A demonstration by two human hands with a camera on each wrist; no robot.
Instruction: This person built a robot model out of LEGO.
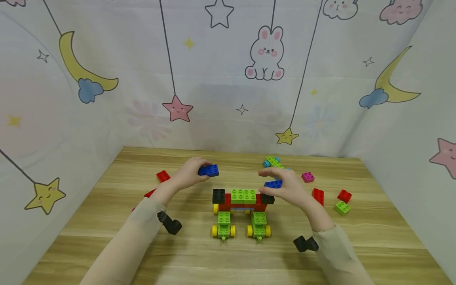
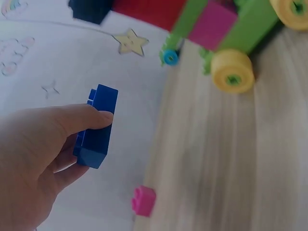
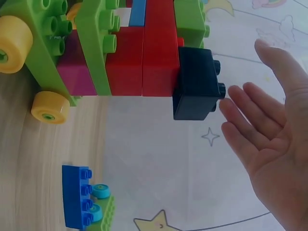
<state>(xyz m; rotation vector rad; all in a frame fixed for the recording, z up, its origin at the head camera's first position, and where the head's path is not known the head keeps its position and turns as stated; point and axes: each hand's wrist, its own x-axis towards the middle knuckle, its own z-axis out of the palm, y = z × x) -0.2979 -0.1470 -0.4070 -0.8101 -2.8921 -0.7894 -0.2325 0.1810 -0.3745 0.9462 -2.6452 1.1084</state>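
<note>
Left hand (image 1: 190, 174): pinching a blue brick (image 1: 209, 170), thumb on a long side face, fingers behind, studs up; from where I sit it reads as raised clear of the table. Right hand (image 1: 286, 189): fingers spread, holding nothing. The brick assembly (image 1: 243, 196) stands between and slightly nearer the body than the two hands, upright on yellow wheels (image 1: 214, 231).

Risk 1, accidental knock. The right fingertips are just beside the right-end black block (image 3: 195, 79); I cannot tell whether they touch. That block juts outward past the red bricks (image 3: 161, 53), so I judge a sideways brush could loosen it.

Risk 2, rolling. I see nothing bracing the wheels. A push from either hand could send the assembly off, or tip it, since the bulk sits high.

Risk 3, grip. The left hand takes the blue brick near one end and the other end projects. I estimate off-centre contact would twist it in the pinch, or catch the left-end black block (image 1: 219, 196) on the way past.

Risk 4, clutter. A second blue brick (image 3: 73, 197) lies beyond the right hand, apart from it, near a lime wheeled base (image 1: 273, 160). A careless reach there could set the base rolling.
</note>
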